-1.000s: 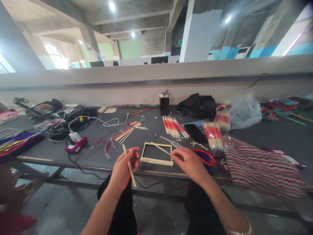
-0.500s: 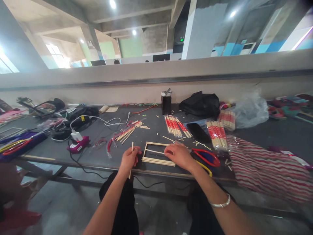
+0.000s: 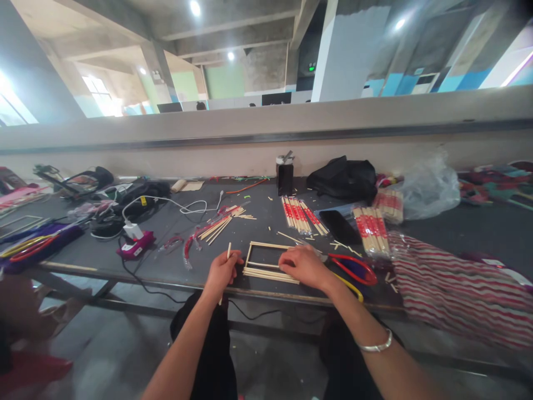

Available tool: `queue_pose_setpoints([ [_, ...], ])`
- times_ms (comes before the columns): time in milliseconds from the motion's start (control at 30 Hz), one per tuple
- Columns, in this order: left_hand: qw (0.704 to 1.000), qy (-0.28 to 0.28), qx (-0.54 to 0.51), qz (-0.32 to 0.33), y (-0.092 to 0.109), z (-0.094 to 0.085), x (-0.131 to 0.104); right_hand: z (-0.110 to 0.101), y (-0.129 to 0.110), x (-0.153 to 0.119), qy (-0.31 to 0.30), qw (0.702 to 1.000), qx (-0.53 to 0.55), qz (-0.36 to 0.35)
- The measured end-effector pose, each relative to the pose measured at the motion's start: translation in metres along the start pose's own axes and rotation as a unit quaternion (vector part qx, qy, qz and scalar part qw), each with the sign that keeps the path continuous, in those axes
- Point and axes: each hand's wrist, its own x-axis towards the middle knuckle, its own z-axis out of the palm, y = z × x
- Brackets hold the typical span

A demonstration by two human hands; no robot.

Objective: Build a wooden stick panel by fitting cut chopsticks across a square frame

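Note:
A small rectangular frame of pale wooden sticks (image 3: 266,274) lies near the front edge of the dark table, with several sticks side by side along its near side. One stick crosses its inside, close to those near sticks. My right hand (image 3: 303,266) is over the frame's right end, fingertips pinched on the crossing stick. Left of the frame, my left hand (image 3: 224,269) is closed around a single stick (image 3: 229,251) that points up and away. Loose sticks (image 3: 216,229) lie in a fanned pile behind my left hand.
Red-handled pliers or scissors (image 3: 353,268) lie right of my right hand. Behind are a black phone (image 3: 338,226), wrapped stick bundles (image 3: 372,230) and a black container (image 3: 285,176). A pink power strip (image 3: 136,245) sits left; a striped cloth (image 3: 458,289) hangs over the right edge.
The crossing stick inside the frame has moved toward the near sticks, with my right hand at its end. My left hand still holds its stick. The view has shifted slightly.

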Motion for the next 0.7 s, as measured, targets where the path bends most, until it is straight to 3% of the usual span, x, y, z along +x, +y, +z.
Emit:
queue_pose_setpoints([
  [700, 1.0, -0.016, 0.009, -0.005, -0.0005, -0.0016, 0.0026, 0.0024, 0.0028, -0.002, -0.014, 0.999, 0.035, -0.019],
])
